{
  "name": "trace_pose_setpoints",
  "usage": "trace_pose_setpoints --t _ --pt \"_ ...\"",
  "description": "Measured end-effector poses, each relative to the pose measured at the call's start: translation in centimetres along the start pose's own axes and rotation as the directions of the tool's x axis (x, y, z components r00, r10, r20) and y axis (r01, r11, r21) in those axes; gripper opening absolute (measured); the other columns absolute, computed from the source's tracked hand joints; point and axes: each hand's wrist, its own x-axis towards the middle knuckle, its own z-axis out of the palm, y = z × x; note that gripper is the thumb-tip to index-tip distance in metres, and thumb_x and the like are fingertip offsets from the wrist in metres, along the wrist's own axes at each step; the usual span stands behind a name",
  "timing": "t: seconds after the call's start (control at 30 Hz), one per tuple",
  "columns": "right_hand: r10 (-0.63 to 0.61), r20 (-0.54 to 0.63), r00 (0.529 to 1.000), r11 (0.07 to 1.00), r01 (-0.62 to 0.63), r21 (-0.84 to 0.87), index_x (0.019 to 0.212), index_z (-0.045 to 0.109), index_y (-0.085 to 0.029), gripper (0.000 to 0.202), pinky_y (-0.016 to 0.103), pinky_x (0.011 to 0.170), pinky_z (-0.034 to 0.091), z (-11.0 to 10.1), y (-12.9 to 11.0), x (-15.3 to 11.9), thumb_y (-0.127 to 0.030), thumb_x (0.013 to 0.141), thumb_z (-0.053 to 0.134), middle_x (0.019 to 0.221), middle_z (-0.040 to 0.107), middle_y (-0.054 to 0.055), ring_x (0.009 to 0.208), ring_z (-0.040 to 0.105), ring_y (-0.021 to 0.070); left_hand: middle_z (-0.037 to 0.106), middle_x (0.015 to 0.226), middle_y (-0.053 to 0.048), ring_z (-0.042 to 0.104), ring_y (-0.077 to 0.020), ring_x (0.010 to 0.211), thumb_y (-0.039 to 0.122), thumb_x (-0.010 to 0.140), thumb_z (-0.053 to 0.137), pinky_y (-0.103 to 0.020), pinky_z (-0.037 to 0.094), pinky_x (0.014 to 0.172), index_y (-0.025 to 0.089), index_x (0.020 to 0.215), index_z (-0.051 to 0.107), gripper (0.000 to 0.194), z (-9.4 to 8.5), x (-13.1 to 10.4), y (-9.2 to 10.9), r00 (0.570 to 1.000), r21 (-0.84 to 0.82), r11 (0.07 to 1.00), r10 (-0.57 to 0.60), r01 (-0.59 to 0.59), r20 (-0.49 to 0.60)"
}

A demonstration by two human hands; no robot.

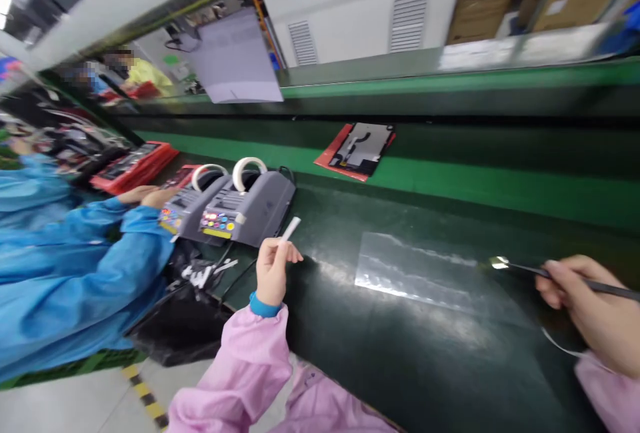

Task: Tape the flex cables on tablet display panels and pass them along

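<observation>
White strip: the short white strip (291,228) rises from the left hand (273,272), above the dark green bench (425,363) and just beside the nearer tape dispenser (267,206). It looks like a cut piece of tape; I judge it almost weightless, bendy and possibly sticky on one face.
Left fingers: thumb and forefinger pinch the strip's lower end, the other fingers loosely curled; its upper end stands free.
Hold on the strip: an end or edge is the best place, pinched lightly, since a broad touch could crease it or stick to the skin.
Black tool: the right hand (595,310) grips a slim black tool (525,268) like a pen, thumb over the shaft. It seems light and stiff, easily steered from where it is held; whether it is tweezers I cannot tell.
Shiny tip: a small bright piece (499,262) shows at the tool's end, too blurred to tell whether it is the tip or something held. If it is a separate part, it is probably delicate and best taken by its edge.
Clear plastic: a transparent film (410,270), bag or sheet, lies on the bench between the hands. It is likely thin, floppy and slippery; a corner gives the surest lift.
</observation>
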Motion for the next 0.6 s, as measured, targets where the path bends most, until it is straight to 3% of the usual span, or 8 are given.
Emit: trace_pose_setpoints --t 0.1,0.2,0.27,0.33,0.43,0.6 --pt "0.062 0.121 0.991 0.997 -0.067 0.032 0.067 0.065 -0.024 0.052 0.032 0.048 0.04 0.0 -0.9 0.2 -0.071 0.067 0.086 0.059 0.062 0.006 0.048 0.05 0.0146 0.059 0.061 0.004 0.058 -0.0117 0.059 0.053 0.091 0.074 -0.027 0.051 0.064 0.019 0.088 0.063 0.035 5.8 0.3 -2.2 0.951 -0.01 0.995 -0.094 0.102 0.295" --pt "0.034 0.098 0.995 0.995 -0.042 0.091 0.071 0.061 -0.022 0.052 0.027 0.045 0.04 0.1 -0.8 0.0 -0.069 0.071 0.085 0.059 0.062 0.001 0.047 0.049 0.012 0.066 0.07 0.001 0.058 -0.0117 0.058 0.056 0.092 0.072 -0.026 0.046 0.059 0.017 0.117 0.065 0.047 11.1 0.5 -4.0 0.832 -0.01 0.985 -0.141 0.173 0.537" --pt "0.0 0.083 0.997 0.994 -0.009 0.109 0.072 0.06 -0.022 0.051 0.024 0.045 0.039 0.2 -0.7 -0.1 -0.067 0.075 0.083 0.059 0.061 -0.001 0.047 0.049 0.0112 0.066 0.074 0.002 0.054 -0.0105 0.057 0.058 0.093 0.068 -0.025 0.042 0.058 0.018 0.134 0.057 0.058 13.3 0.8 -4.6 0.771 -0.021 0.981 -0.137 0.191 0.622" --pt "-0.066 0.034 0.997 0.987 0.06 0.147 0.072 0.06 -0.021 0.046 0.023 0.045 0.037 0.5 -0.8 -0.3 -0.061 0.081 0.082 0.058 0.06 -0.001 0.048 0.05 0.0106 0.06 0.072 0.004 0.049 -0.01 0.058 0.058 0.098 0.062 -0.026 0.04 0.059 0.019 0.142 0.05 0.06 14.1 1.1 -4.6 0.749 -0.045 0.98 -0.12 0.196 0.652" --pt "-0.186 -0.074 0.98 0.958 0.198 0.208 0.074 0.06 -0.021 0.041 0.022 0.047 0.038 1.9 -1.7 -0.9 -0.054 0.087 0.079 0.057 0.059 -0.002 0.05 0.052 0.0111 0.053 0.072 0.006 0.045 -0.0109 0.062 0.053 0.104 0.054 -0.027 0.037 0.062 0.02 0.145 0.045 0.054 13.7 1.4 -4.5 0.734 -0.082 0.973 -0.105 0.214 0.671" --pt "-0.34 -0.212 0.916 0.895 0.384 0.228 0.089 0.053 -0.026 0.039 0.024 0.051 0.041 6.5 -2.6 -2.6 -0.06 0.092 0.071 0.062 0.056 -0.007 0.048 0.049 0.0103 0.058 0.084 0.004 0.047 -0.0099 0.065 0.041 0.099 0.065 -0.025 0.037 0.062 0.025 0.153 0.029 0.066 12.7 1.2 -4.7 0.621 -0.08 0.945 -0.143 0.317 0.771"
